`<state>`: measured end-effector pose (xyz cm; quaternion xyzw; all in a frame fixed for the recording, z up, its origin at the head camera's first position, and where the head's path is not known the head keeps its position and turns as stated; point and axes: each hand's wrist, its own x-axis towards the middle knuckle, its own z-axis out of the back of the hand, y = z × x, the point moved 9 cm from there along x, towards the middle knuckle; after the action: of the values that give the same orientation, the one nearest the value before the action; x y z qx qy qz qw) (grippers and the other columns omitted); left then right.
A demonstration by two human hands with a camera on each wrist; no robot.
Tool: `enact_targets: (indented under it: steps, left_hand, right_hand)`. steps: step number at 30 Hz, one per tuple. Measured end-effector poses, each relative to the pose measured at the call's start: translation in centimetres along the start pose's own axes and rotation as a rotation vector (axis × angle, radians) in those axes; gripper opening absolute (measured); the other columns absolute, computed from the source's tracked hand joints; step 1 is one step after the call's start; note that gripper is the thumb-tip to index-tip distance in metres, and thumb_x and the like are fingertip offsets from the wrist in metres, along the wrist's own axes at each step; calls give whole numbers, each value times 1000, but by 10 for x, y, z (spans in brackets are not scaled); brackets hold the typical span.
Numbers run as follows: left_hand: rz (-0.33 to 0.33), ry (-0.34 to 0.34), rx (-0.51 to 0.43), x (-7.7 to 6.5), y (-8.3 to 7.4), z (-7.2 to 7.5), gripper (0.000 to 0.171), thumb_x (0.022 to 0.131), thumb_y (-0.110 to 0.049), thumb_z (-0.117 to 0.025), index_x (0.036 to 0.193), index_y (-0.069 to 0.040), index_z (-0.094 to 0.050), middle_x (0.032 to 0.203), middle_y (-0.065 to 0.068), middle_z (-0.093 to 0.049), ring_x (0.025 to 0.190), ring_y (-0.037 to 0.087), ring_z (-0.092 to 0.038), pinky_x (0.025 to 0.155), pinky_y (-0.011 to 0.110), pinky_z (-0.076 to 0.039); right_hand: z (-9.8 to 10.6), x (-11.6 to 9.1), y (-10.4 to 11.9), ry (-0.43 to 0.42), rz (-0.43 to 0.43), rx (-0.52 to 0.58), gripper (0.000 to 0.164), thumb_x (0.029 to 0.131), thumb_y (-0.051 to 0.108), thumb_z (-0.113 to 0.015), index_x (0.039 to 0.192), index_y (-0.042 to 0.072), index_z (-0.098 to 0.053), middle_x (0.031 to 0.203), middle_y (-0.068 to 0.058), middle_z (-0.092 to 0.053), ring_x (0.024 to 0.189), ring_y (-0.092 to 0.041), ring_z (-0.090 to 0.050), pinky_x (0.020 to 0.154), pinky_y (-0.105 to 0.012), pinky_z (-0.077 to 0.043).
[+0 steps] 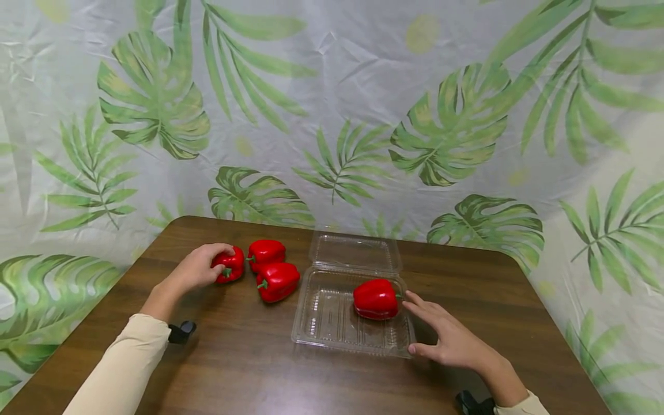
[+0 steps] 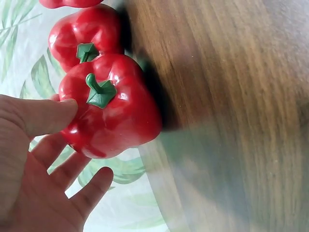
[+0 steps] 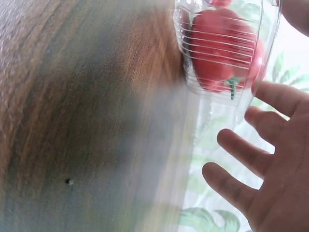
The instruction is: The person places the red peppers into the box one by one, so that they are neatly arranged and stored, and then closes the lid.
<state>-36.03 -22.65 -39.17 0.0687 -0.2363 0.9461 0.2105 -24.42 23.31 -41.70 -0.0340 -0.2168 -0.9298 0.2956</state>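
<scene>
My left hand (image 1: 199,266) pinches a red bell pepper (image 1: 231,265) at the left of the table. In the left wrist view the thumb lies on that pepper's (image 2: 113,125) side near its green stem, and the other fingers reach behind it. Two more red bell peppers, one farther back (image 1: 267,253) and one nearer (image 1: 278,282), lie just right of it. A clear plastic container (image 1: 324,340) stands with its lid folded back, holding one bell pepper (image 1: 376,300) in its right half. At the container's right rim my right hand (image 1: 451,334) rests with spread fingers, its fingertips right at the edge.
The brown wooden table (image 1: 238,363) has rounded far corners. Its back edge meets a leaf-patterned curtain (image 1: 358,86). The container's transparent lid (image 1: 355,252) lies toward that back edge.
</scene>
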Motion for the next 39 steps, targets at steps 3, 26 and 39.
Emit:
enact_targets:
  steps: [3,26,39]
  left_hand:
    - [-13,-1,0,-1,-1,1,34,83,5,-61,116,1,-64,117,23,-68,111,43,-62,97,59,-49]
    - [66,21,126,-23,5,3,44,85,-10,-62,128,-2,-57,137,23,-55,119,46,-53,98,62,-47]
    - [127,51,234,-23,0,6,48,85,-22,-75,129,-10,-60,119,25,-56,106,44,-57,86,61,-53]
  right_hand:
    - [-1,0,-1,-2,1,-4,77,83,40,-76,147,10,-47,158,-18,-39,134,-40,-48,96,-64,-47]
    - [-1,2,-1,14,-9,43,77,84,38,-75,148,8,-46,158,-19,-37,135,-46,-45,99,-70,-42]
    - [-1,0,-3,2,-9,36,77,83,39,-76,148,8,-46,158,-19,-37,135,-44,-46,99,-68,-43]
